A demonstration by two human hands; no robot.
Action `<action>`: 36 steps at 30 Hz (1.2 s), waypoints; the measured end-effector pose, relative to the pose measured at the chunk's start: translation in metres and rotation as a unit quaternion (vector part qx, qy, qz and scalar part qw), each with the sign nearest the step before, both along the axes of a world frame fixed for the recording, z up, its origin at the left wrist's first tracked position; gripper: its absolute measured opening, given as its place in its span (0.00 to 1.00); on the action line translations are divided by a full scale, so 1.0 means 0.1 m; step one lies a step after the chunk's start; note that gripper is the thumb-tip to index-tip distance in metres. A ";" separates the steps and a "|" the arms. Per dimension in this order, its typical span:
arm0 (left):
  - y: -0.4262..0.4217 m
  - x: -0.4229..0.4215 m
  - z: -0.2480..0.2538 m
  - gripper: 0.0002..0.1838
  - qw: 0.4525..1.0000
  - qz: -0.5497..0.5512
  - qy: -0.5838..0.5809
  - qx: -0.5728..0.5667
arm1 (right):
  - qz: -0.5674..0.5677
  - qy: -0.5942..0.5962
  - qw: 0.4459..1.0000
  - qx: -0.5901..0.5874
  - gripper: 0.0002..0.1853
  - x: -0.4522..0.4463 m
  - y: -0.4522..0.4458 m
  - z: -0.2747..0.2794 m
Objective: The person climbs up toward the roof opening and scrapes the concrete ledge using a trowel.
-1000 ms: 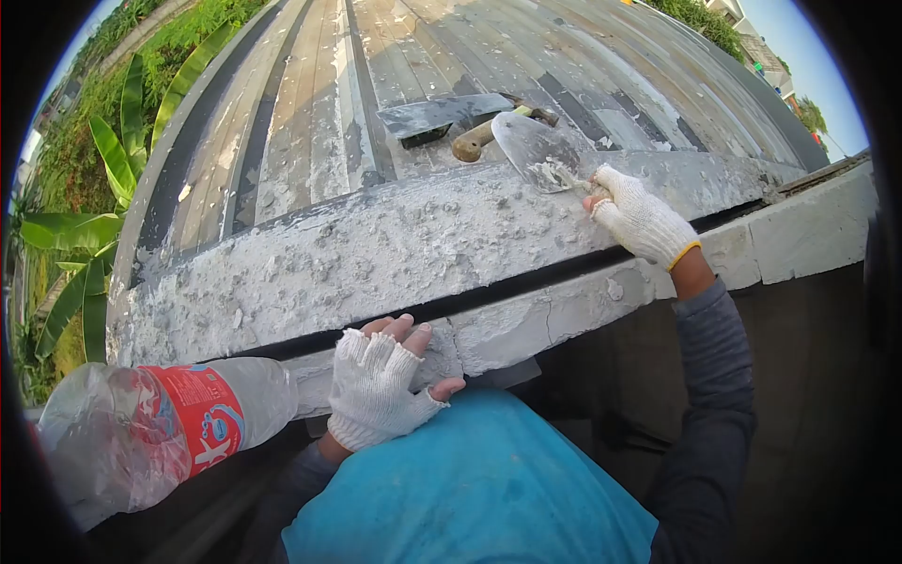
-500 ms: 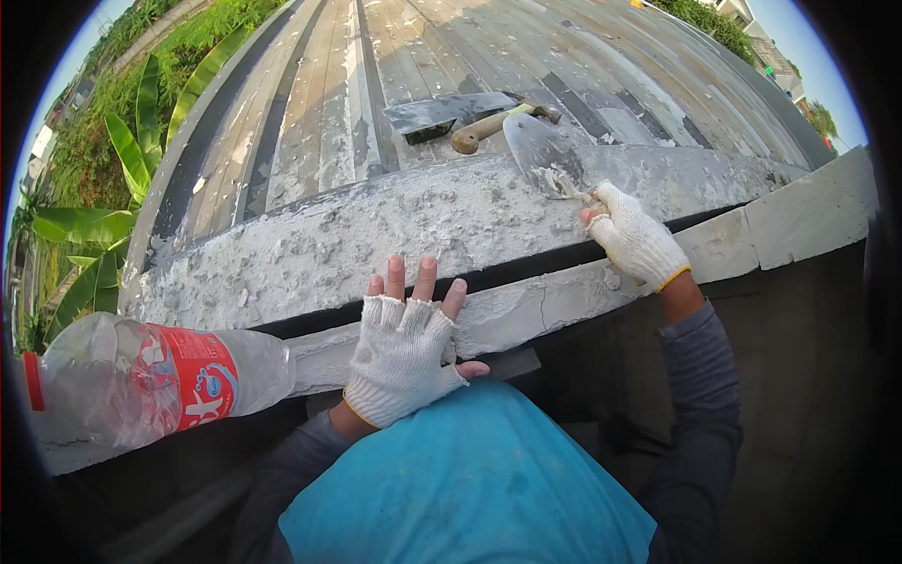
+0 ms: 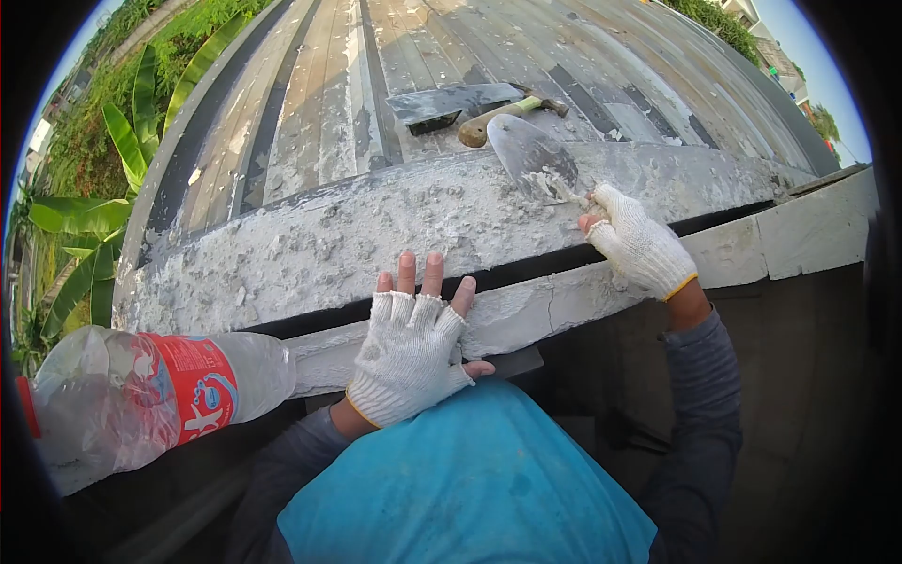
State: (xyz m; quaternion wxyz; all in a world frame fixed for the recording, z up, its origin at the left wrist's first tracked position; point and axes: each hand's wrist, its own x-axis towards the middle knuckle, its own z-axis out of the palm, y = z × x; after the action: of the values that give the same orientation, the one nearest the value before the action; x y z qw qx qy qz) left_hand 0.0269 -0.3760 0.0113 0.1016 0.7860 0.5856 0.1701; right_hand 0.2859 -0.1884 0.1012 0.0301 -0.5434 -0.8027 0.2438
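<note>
My left hand (image 3: 406, 348), in a white fingerless glove, lies flat with fingers spread on the pale wall ledge (image 3: 512, 315). In a matching glove, my right hand (image 3: 644, 240) is closed around the handle of a trowel (image 3: 533, 155). The trowel's blade points up and away, with grey mortar smeared on its lower part. It is at the rough mortar strip (image 3: 310, 240) along the roof's edge; whether it touches cannot be told. Just beyond lie a hammer (image 3: 498, 119) with a wooden grip and a dark flat-bladed tool (image 3: 451, 101).
A large clear plastic bottle (image 3: 263, 371) with a red label lies on the ledge to the left. A dark gap (image 3: 526, 270) runs between ledge and mortar strip. The ribbed metal roof (image 3: 319, 122) curves away ahead, with banana leaves (image 3: 85, 216) beyond its left edge.
The trowel blade has shifted slightly left, with my right hand still gripping it. My left hand stays spread on the ledge. The view has tilted a little.
</note>
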 end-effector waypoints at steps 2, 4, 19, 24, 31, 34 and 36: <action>0.02 -0.02 0.01 0.59 1.000 0.000 -0.003 -0.009 | -0.034 0.024 0.999 0.016 0.18 0.03 0.07 -0.07; 0.01 -0.02 0.00 0.59 1.000 -0.011 -0.004 -0.005 | -0.008 0.024 0.999 0.047 0.19 0.04 0.13 -0.18; 0.02 -0.05 0.05 0.57 0.999 -0.032 -0.013 -0.020 | 0.046 0.091 0.993 0.053 0.21 -0.52 0.13 -0.13; 0.03 -0.06 0.03 0.58 0.999 -0.034 -0.002 -0.026 | 0.133 0.035 0.990 0.037 0.22 -0.68 0.19 -0.14; 0.06 -0.05 0.04 0.58 0.999 -0.035 0.009 -0.040 | 0.147 0.026 0.988 -0.033 0.21 -0.76 0.09 -0.06; 0.05 -0.04 0.02 0.58 0.999 -0.033 0.005 -0.021 | 0.136 0.048 0.989 -0.028 0.20 -0.70 0.04 -0.12; 0.07 -0.04 0.02 0.58 0.999 -0.032 0.015 -0.021 | 0.165 0.046 0.985 -0.028 0.18 -0.69 -0.06 -0.10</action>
State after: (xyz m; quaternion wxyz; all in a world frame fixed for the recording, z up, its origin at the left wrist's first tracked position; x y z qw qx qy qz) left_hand 0.0232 -0.3691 0.0132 0.1151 0.8047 0.5648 0.1423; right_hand 0.2166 -0.1945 0.0907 0.0113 -0.3920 -0.8722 0.2923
